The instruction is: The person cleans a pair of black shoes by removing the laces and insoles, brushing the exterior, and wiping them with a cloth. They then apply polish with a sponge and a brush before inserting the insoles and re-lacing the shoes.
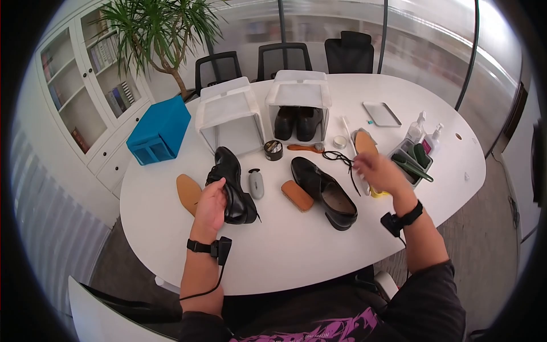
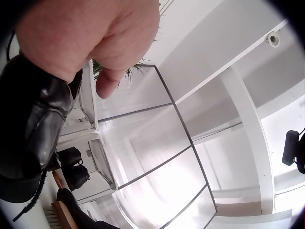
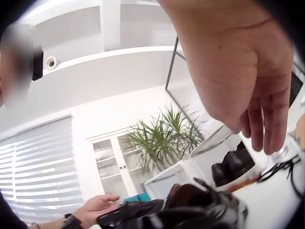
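Observation:
My left hand point(image 1: 211, 205) holds a black lace-up dress shoe point(image 1: 231, 188) by its side, thumb against the upper and the other fingers hidden by the shoe. The shoe point(image 2: 35, 129) fills the lower left of the left wrist view. My right hand point(image 1: 380, 172) is raised over the right part of the table, fingers loosely extended with nothing visible in them. Close to its fingertips lie a black shoelace point(image 1: 343, 159) and a tan insole point(image 1: 364, 142). The second black shoe point(image 1: 325, 192) stands between the hands, without a lace, beside a wooden shoe brush point(image 1: 297, 195).
Behind stand two clear shoe boxes point(image 1: 231, 108), one with a pair of black shoes point(image 1: 297, 123). A blue box point(image 1: 159, 131), polish tin point(image 1: 273, 150), small brush point(image 1: 306, 148), grey oval device point(image 1: 256, 184) and another insole point(image 1: 188, 192) lie around. At right are a caddy point(image 1: 411, 159), bottles point(image 1: 417, 126) and tray point(image 1: 382, 114).

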Available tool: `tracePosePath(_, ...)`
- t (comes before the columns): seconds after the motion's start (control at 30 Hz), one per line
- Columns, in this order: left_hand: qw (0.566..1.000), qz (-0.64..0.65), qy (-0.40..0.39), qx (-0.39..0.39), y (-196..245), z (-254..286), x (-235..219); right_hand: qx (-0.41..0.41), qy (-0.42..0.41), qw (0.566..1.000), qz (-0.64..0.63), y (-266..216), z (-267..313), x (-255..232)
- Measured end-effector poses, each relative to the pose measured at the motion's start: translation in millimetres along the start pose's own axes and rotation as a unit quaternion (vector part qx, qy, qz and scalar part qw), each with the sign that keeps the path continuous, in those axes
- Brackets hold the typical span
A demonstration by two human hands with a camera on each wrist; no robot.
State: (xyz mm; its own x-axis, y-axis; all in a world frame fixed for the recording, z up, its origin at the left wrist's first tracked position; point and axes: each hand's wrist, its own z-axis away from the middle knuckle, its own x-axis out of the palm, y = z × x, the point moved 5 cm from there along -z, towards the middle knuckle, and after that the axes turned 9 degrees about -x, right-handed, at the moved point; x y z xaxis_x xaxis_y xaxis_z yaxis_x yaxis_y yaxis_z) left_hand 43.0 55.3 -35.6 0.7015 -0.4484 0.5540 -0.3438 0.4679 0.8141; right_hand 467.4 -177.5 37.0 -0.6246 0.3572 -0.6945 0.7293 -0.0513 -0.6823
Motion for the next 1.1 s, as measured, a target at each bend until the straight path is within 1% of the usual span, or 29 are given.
tracePosePath(0.03, 1.0, -0.003, 0.009, -0.001, 0.1, 0.4, -0.5, 0.002, 0.001, 1.0, -0.001, 15.3, -1.8, -7.8)
tracePosePath(0.07, 1.0, -0.006, 0.017, -0.001, 0.3, 0.1, -0.3, -0.014, 0.079, 0.995, 0.062, 28.5, -2.0, -23.8)
tracePosePath(0.1, 1.0, -0.008, 0.014, -0.003, 0.7, 0.7, 2.5, -0.029, 0.155, 0.98, 0.125, 36.3, 1.0, -40.1)
tracePosePath(0.13, 1.0, -0.009, 0.022, -0.004, 1.5, 2.2, 4.5, -0.026, 0.157, 0.979, 0.125, 42.4, 3.8, -49.1)
tracePosePath(0.2, 1.0, -0.011, 0.029, -0.004, 1.2, 2.3, 4.4, 0.014, 0.146, 0.969, 0.198, 52.0, 8.8, -62.1)
tracePosePath(0.23, 0.999, -0.014, 0.035, -0.006, 0.9, 1.5, 2.1, 0.014, 0.147, 0.969, 0.198, 55.5, 10.3, -63.7)
tracePosePath(0.3, 0.999, -0.017, 0.04, -0.008, 0.3, 1.6, -0.5, 0.072, 0.057, 0.973, 0.212, 67.9, 13.3, -56.3)
tracePosePath(0.33, 0.999, -0.027, 0.038, -0.008, 0.1, 1.4, 0.0, 0.071, 0.058, 0.973, 0.213, 56.6, 14.5, -52.7)
tracePosePath(0.4, 0.999, -0.037, 0.035, -0.007, -0.5, 1.3, 0.6, 0.192, -0.038, 0.936, 0.291, 43.2, 20.8, -31.5)
tracePosePath(0.43, 0.999, -0.024, 0.043, -0.006, -0.6, 0.9, 0.0, 0.192, -0.038, 0.936, 0.292, 40.4, 22.8, -24.3)
tracePosePath(0.5, 0.999, -0.012, 0.05, -0.006, -1.0, -0.3, -1.9, 0.138, 0.005, 0.94, 0.311, 38.5, 23.9, -11.3)
tracePosePath(0.53, 0.999, -0.011, 0.042, -0.003, -1.3, -1.1, -2.8, 0.141, 0.024, 0.937, 0.317, 53.2, 21.2, -6.7)
tracePosePath(0.57, 0.999, -0.009, 0.034, -0.001, -1.7, -1.5, -3.6, 0.141, 0.024, 0.938, 0.317, 65.6, 18.0, -1.9)
tracePosePath(0.63, 1.0, -0.002, 0.031, -0.006, -2.8, -1.9, -4.7, 0.126, 0.082, 0.945, 0.292, 76.8, 12.2, 1.1)
tracePosePath(0.67, 1.0, 0.007, 0.027, -0.01, -2.9, -2.6, -5.7, 0.125, 0.083, 0.945, 0.291, 83.8, 10.1, 5.0)
tracePosePath(0.73, 1.0, -0.002, 0.023, -0.009, -4.3, -5.5, -11.0, 0.043, 0.212, 0.956, 0.197, 72.6, 10.8, 2.0)
tracePosePath(0.77, 1.0, -0.01, 0.02, -0.01, -5.1, -7.0, -12.2, 0.042, 0.212, 0.956, 0.197, 70.6, 14.3, 2.4)
tracePosePath(0.83, 1.0, -0.015, 0.017, -0.009, -4.2, -7.1, -11.1, 0.022, 0.247, 0.964, 0.094, 21.4, 26.7, -3.7)
tracePosePath(0.87, 1.0, -0.019, 0.014, -0.009, -4.5, -6.4, -10.0, 0.021, 0.246, 0.964, 0.095, 13.0, 29.5, -0.8)
tracePosePath(0.93, 1.0, -0.019, 0.02, -0.008, -3.8, -2.9, -6.2, -0.032, 0.227, 0.968, 0.102, 0.1, 37.9, 9.7)
tracePosePath(0.97, 0.999, -0.022, 0.024, -0.006, -3.0, -2.2, -5.3, -0.032, 0.227, 0.968, 0.102, 2.9, 43.3, 14.3)
tracePosePath(1.03, 1.0, -0.017, 0.011, -0.013, -4.6, -5.0, -9.2, -0.065, 0.194, 0.978, 0.048, 9.3, 52.6, 26.4)
tracePosePath(1.07, 1.0, -0.011, -0.001, -0.02, -5.0, -5.8, -10.6, -0.062, 0.161, 0.982, 0.073, 7.9, 59.1, 28.0)
tracePosePath(1.1, 1.0, -0.009, 0.0, -0.017, -3.9, -5.6, -10.5, -0.065, 0.16, 0.982, 0.074, 12.3, 64.2, 27.7)
